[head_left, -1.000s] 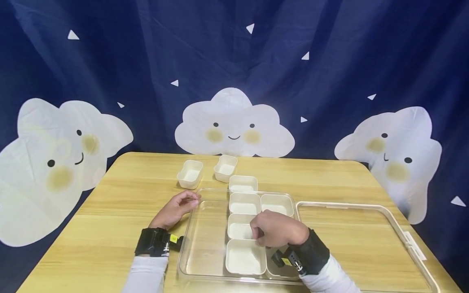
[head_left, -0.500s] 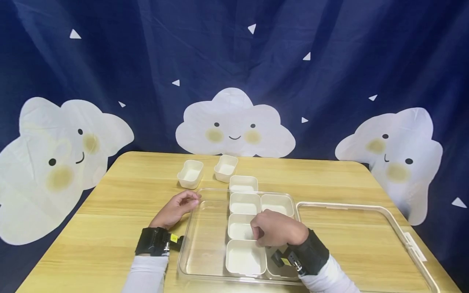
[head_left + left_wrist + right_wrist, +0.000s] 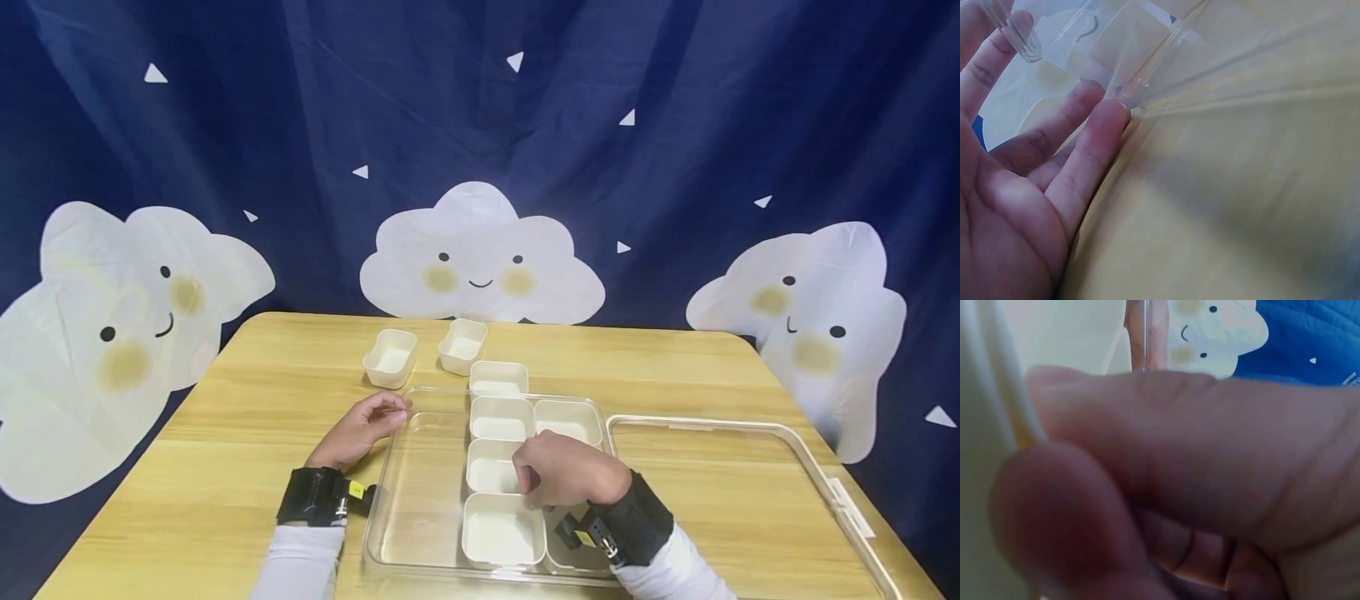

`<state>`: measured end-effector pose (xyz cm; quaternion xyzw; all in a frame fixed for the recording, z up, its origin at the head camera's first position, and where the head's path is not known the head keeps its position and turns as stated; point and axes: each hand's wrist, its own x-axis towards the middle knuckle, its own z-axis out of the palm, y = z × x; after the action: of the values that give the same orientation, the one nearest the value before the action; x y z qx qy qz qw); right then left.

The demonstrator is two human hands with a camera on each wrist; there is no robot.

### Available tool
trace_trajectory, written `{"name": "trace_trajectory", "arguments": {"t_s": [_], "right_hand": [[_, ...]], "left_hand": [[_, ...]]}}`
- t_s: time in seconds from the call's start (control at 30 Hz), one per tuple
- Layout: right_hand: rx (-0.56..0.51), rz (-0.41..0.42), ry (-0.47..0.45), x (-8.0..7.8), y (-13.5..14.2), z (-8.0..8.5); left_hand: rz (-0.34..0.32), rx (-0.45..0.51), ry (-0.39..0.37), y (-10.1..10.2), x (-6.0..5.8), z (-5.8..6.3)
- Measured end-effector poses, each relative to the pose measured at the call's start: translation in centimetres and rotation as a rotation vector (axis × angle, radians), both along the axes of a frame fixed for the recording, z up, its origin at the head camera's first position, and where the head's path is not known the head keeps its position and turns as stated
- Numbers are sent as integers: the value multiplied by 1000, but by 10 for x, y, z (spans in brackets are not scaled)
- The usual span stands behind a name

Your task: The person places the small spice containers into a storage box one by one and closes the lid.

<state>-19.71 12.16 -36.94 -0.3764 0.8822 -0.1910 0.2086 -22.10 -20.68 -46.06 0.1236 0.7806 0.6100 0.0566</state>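
Observation:
A clear plastic organizer box (image 3: 420,508) lies on the table with several white bins in it. Three stand in a column: front (image 3: 504,533), middle and back. In the right column, a back bin (image 3: 567,421) and a front one show, partly covered by my right hand (image 3: 570,471). Its thumb (image 3: 1060,506) and index finger pinch white bin rims; which bin is held I cannot tell. My left hand (image 3: 356,433) touches the box's back left corner with thumb and index fingertips, its other fingers loosely bent.
Two white bins, one at left (image 3: 390,358) and another (image 3: 462,346), stand behind the box. A third bin (image 3: 498,377) is right at its back rim. A clear lid with a white frame (image 3: 795,450) lies to the right.

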Motion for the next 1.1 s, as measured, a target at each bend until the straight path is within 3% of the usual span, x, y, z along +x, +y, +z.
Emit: {"name": "trace_trajectory", "arguments": {"t_s": [0.3,0.73,0.93,1.1], "right_hand": [[-20,-18,-43,3,-1,0],[-56,44,5,1,0,6],[-271,13,62,-4,2,7],[-454,-107,45,-9,8,10]], "left_hand": [[6,-8,-18,-2,3,-3],[-11,29,5,1,0,0],[-2,25,1,-1,2,1],[-1,15,-5,-1,1,3]]}}
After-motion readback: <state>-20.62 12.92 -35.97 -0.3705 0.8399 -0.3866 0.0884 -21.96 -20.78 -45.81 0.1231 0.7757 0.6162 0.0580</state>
